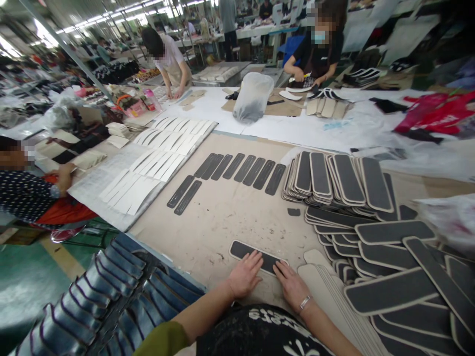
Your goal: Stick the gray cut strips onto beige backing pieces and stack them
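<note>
Grey and flat, one strip with a pale rim [267, 262] lies by the near edge of the table [208, 225], under both hands. The left hand [245, 274] rests on its middle, and the right hand [293, 288] sits at its right end. On both hands the fingers are stretched out flat on top, apart from the thumb, not clamped. Pale pieces [326, 291] lie stacked just beside the right hand. More grey strips [388, 290] pile up along the right side. Small black strips [234, 166] lie in rows toward the far left corner.
</note>
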Demonstrator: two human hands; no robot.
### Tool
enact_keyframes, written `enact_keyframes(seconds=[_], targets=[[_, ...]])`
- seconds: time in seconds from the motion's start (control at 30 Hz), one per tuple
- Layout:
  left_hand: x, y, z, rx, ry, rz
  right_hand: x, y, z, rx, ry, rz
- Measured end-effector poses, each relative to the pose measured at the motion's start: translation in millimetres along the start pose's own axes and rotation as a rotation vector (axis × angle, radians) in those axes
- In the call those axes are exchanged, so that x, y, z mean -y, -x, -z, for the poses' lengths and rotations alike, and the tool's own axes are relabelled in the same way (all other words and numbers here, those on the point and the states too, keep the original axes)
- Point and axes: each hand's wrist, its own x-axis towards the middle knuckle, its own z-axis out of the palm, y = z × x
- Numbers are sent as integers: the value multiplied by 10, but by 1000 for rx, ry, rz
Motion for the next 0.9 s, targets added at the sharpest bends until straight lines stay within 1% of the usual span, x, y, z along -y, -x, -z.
enact_keyframes(seconds=[0.07, 0.13, 0.2, 0.3, 0.37, 0.47, 0.57, 0.63, 0.73, 0.83, 0.9], targets=[[-63, -92, -71, 83, -77, -103, -6, -2, 2, 4, 5, -2], [-10, -139, -81, 117, -117, -123, -13, -3, 8, 13, 7, 3], [140, -120, -25, 116, -139, -87, -15, -2, 19, 25, 5, 7], [439, -11, 122, 87, -174, 39, -12, 0, 37, 50, -1, 1], [599, 64, 203, 80, -193, 106, -14, 8, 42, 64, -1, -3], [704, 123, 236, 86, -209, 152, -23, 27, 58, 66, 7, -15], [706, 120, 191, 79, -231, 171, 21, -7, 116, 33, 15, -22], [704, 111, 155, 70, -252, 166, 123, -107, 169, 26, 2, 27], [734, 111, 117, 55, -291, 145, 376, -387, 198, 55, -63, 158], [784, 118, 92, 47, -330, 110, 597, -706, 139, 113, -143, 229], [810, 117, 78, 40, -355, 90, 637, -838, 88, 162, -174, 244]])
